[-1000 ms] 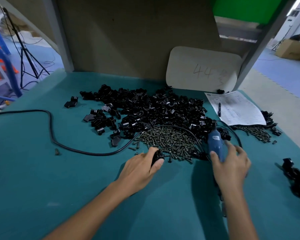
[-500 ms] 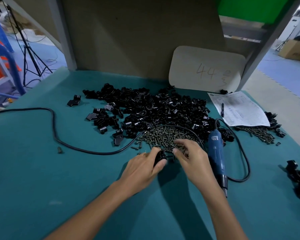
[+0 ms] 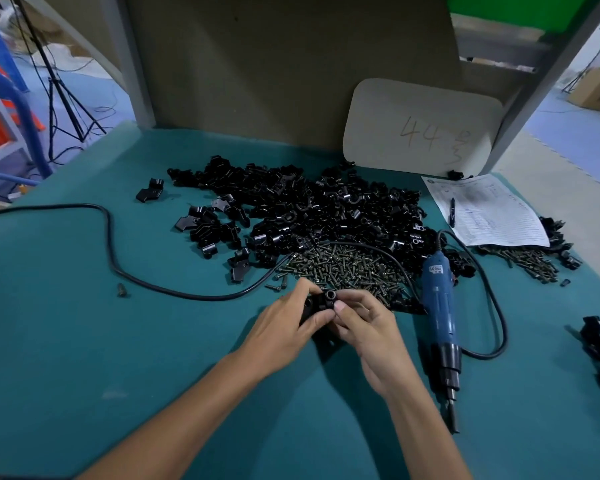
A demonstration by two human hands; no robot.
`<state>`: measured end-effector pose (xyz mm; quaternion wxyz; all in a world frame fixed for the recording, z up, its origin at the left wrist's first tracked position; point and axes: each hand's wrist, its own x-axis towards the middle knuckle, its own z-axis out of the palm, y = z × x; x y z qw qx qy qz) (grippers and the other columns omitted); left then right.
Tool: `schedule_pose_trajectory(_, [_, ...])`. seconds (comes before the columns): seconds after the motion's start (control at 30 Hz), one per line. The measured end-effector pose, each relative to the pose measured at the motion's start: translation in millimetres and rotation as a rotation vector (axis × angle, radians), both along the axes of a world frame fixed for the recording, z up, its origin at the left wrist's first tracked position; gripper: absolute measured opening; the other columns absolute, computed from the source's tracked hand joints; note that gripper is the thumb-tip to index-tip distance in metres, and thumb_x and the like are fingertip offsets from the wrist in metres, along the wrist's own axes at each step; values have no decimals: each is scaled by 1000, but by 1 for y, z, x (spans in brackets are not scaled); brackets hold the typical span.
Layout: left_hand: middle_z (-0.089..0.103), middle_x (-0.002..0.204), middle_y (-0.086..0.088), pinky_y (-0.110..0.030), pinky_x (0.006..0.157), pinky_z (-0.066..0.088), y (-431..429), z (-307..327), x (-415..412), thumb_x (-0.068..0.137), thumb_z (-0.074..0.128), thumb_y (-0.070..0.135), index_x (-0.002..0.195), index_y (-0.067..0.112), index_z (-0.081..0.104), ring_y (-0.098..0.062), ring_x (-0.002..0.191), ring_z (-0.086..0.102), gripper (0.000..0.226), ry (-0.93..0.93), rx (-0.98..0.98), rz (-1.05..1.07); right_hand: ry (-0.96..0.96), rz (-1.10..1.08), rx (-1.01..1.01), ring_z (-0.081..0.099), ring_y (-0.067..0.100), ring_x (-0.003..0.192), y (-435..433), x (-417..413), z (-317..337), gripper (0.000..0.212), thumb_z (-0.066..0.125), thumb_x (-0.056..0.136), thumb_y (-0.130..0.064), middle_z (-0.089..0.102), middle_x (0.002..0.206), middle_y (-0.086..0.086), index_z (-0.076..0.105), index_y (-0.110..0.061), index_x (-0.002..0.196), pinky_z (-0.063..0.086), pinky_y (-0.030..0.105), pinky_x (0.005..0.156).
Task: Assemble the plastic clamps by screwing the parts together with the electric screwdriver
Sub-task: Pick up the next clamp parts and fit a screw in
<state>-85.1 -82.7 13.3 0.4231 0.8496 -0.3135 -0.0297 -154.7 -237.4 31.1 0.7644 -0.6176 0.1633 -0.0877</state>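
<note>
Between my fingers, just short of the screws, my left hand and right hand both pinched a black clamp, seating its parts; next I would probably need the screwdriver lying right of them.

2 forearms reach in from bottom edge, converging. Left hand and right hand meet thumb to thumb, fingers curled, pinching clamp part between them.

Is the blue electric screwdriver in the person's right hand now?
No, the blue electric screwdriver lies on the teal table; the right hand grips a black plastic clamp part.
</note>
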Motion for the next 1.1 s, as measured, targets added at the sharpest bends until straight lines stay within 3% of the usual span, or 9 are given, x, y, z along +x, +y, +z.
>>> schedule_pose_trajectory(0.2, [64, 94, 22, -10, 65, 40, 3, 4, 1, 94, 58, 58, 117, 46, 48, 3, 87, 58, 28, 97, -141, 11, -75, 0, 157, 73, 20, 99, 7, 4, -6, 19, 66, 96, -6, 72, 106, 8, 75, -17, 109, 59, 28, 83])
schedule_pose_trajectory(0.37, [59, 116, 17, -32, 78, 52, 1, 3, -2, 100, 43, 60, 127, 48, 34, -4, 99, 60, 32, 103, -38, -46, -85, 6, 170, 72, 22, 104, 6, 4, -9, 20, 69, 93, -12, 73, 106, 5, 77, -19, 110, 58, 28, 86])
schedule_pose_trajectory(0.53, [59, 117, 14, -30, 71, 47, 1, 3, -4, 100, 37, 62, 132, 49, 27, -10, 91, 63, 37, 68, 20, -51, -113, 30, 175, 72, 23, 107, 3, 3, -11, 24, 73, 87, -21, 74, 109, 6, 76, -19, 111, 58, 29, 88])
schedule_pose_trajectory(0.7, [57, 104, 15, -24, 60, 41, 1, 5, -4, 100, 35, 64, 131, 50, 26, -1, 78, 59, 36, 71, 40, -39, -121, 24, 188, 72, 22, 104, 4, 3, -13, 20, 70, 92, -15, 72, 109, 9, 76, -17, 111, 58, 29, 87])
schedule_pose_trajectory(0.83, [60, 112, 13, -33, 69, 49, 2, 6, -5, 99, 35, 64, 131, 51, 26, -12, 88, 64, 36, 86, 39, -40, -118, 22, 204, 73, 17, 98, 4, 4, -11, 18, 69, 91, -12, 74, 98, 1, 78, -17, 107, 58, 27, 85])
schedule_pose_trajectory(1.1, [62, 114, 13, -40, 79, 56, 1, 7, -5, 96, 32, 72, 133, 47, 28, -12, 95, 65, 45, 121, 41, -21, -144, 41, 201, 72, 14, 101, 4, 3, -12, 21, 72, 87, -18, 76, 101, 0, 78, -20, 107, 57, 25, 87])
